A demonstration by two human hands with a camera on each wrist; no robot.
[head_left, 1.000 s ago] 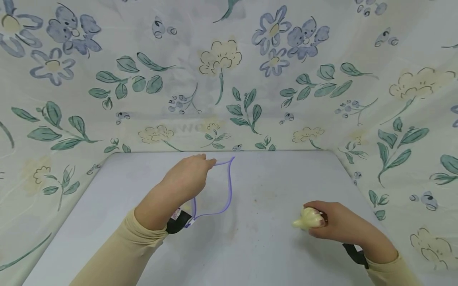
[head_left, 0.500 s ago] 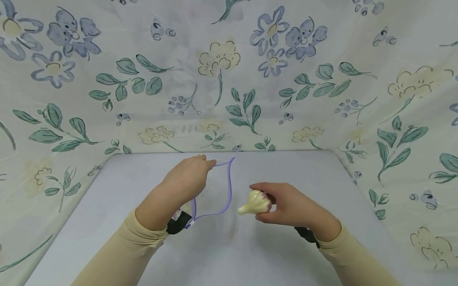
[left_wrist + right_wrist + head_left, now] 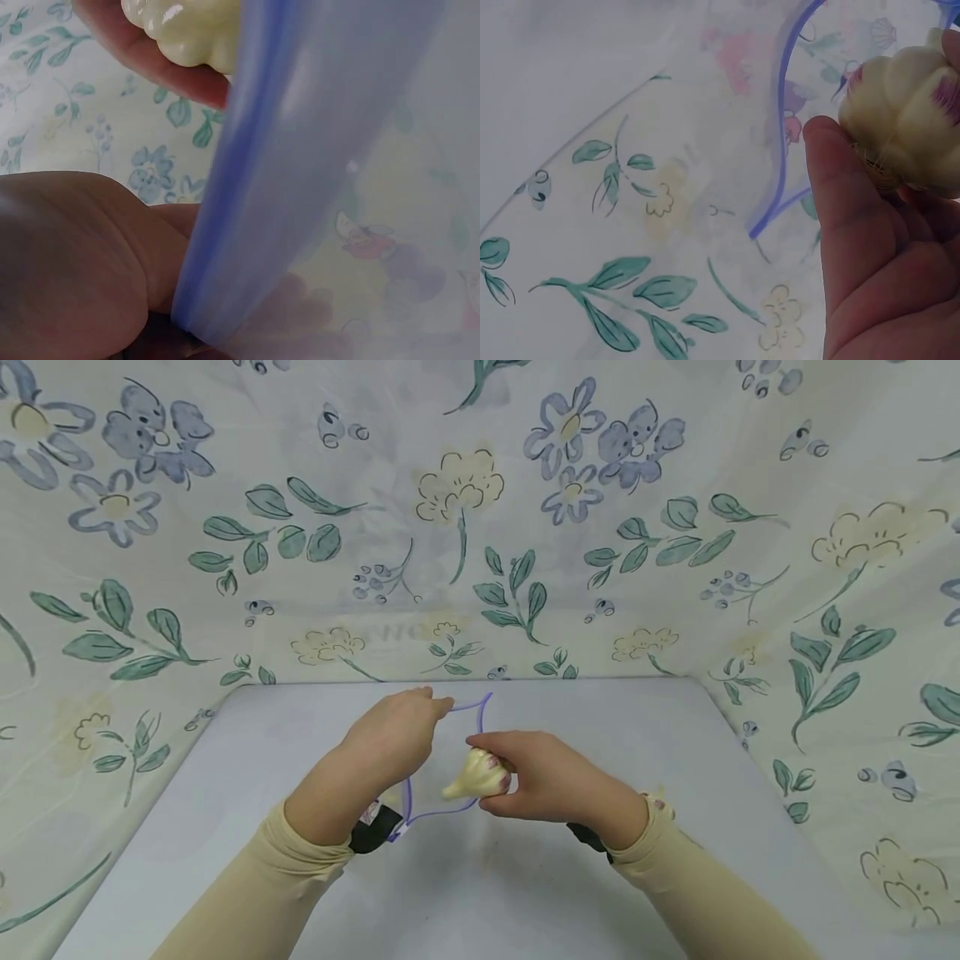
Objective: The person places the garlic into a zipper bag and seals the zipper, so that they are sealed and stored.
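A clear zip bag with a purple-blue zip edge (image 3: 441, 812) has its mouth spread toward the camera. My left hand (image 3: 386, 739) pinches its edge at the upper left; in the left wrist view the thumb lies along the blue edge (image 3: 238, 142). Faint coloured prints show on the bag's film. With fingers and thumb, my right hand (image 3: 551, 777) grips a whole garlic bulb (image 3: 483, 775), pale with purplish streaks, its stem pointing left. In the head view the garlic overlaps the bag's mouth. From the right wrist, the garlic (image 3: 904, 112) appears beside the purple edge (image 3: 781, 97).
A white table (image 3: 600, 877) lies beneath both hands. Behind it and along both sides rises a floral cloth (image 3: 465, 568) with blue, green and yellow prints. Dark bands (image 3: 375, 828) sit at the wrists.
My right hand has carried the garlic bulb leftward from the right side of the table to the bag's mouth. The left hand and the bag have stayed in place.
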